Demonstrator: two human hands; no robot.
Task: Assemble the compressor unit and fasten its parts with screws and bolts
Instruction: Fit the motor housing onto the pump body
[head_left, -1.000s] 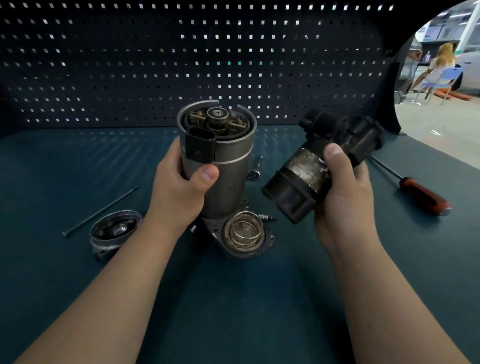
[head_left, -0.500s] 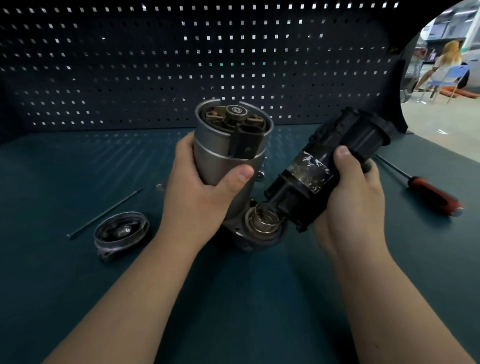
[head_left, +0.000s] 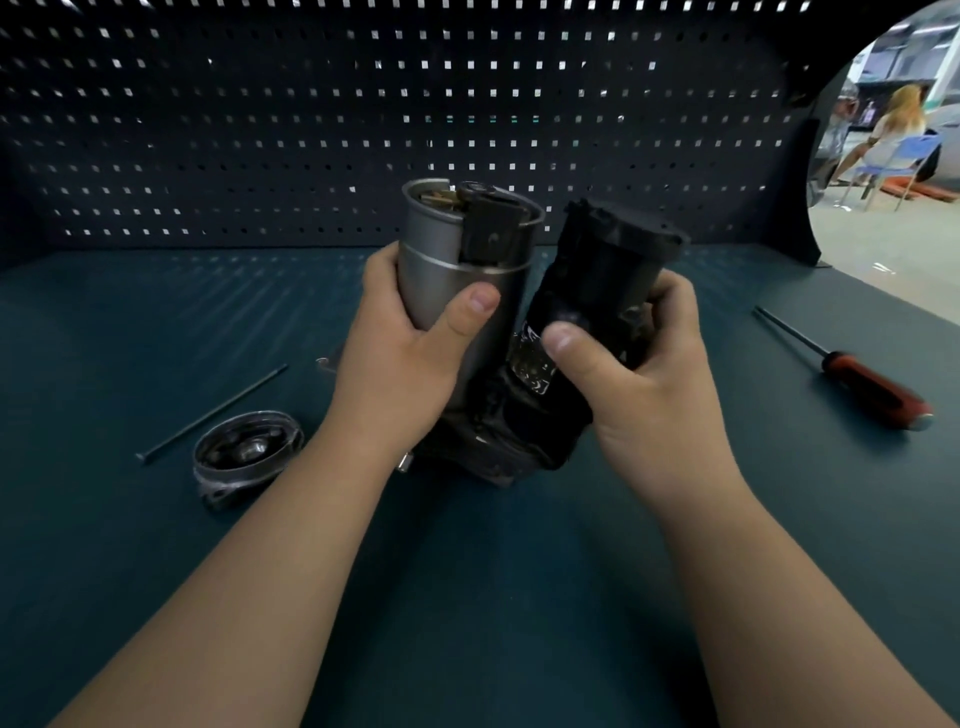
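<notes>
Left hand (head_left: 400, 358) grips silver motor housing (head_left: 441, 270) (black connector atop, tilted).

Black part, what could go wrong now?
The black cylinder leans tilted against the silver motor housing, so it might seat crooked and jam. The thumb of the left hand lies beside the gap between them and could get pinched. The long bolt lies loose and might roll away.
</notes>
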